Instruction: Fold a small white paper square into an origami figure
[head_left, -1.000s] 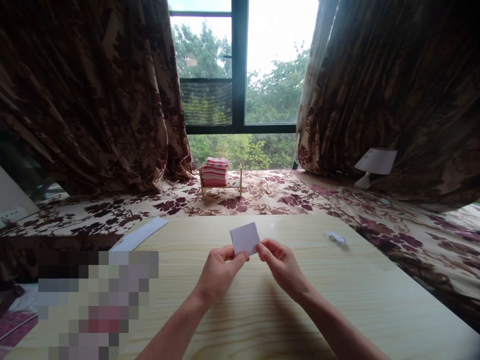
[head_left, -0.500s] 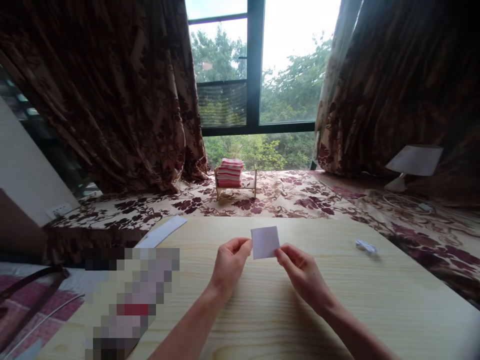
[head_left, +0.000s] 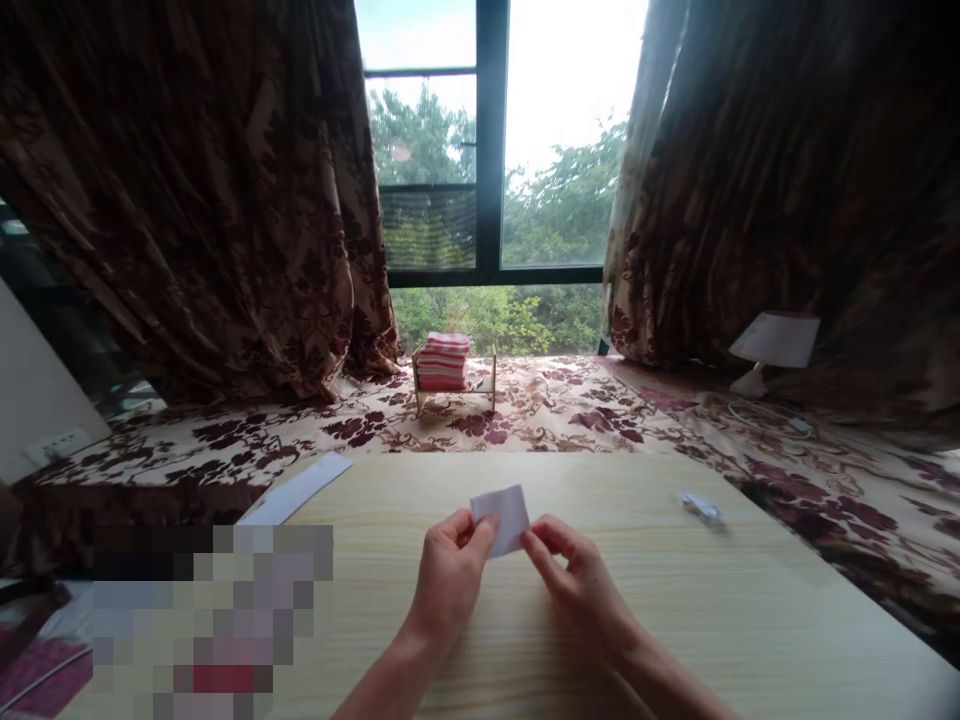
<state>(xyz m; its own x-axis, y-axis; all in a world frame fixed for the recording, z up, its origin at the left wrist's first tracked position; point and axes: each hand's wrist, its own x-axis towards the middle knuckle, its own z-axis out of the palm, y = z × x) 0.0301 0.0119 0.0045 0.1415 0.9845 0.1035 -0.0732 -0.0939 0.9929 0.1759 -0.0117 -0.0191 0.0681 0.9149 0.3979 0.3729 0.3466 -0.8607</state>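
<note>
A small white square of paper (head_left: 507,518) is held up over the pale wooden table (head_left: 622,610), tilted a little. My left hand (head_left: 453,565) pinches its left side, with the thumb lying across the front face. At the lower right corner, my right hand (head_left: 571,565) grips it between thumb and fingertip. The fingers behind the paper are hidden. To the right on the tabletop lies a small folded or crumpled white paper piece (head_left: 701,508), apart from both hands.
A white paper strip (head_left: 304,487) lies at the table's far left, beside a blurred-out patch. On the flower-patterned ledge (head_left: 555,400) stand a small wooden rack (head_left: 493,385) with folded pink-striped cloths (head_left: 444,362) and a white lamp (head_left: 776,340). Curtains frame the window.
The paper has tipped clockwise-to-anticlockwise and sits lower in view. My left thumb has slid from its edge onto its face. The whole view has shifted slightly.
</note>
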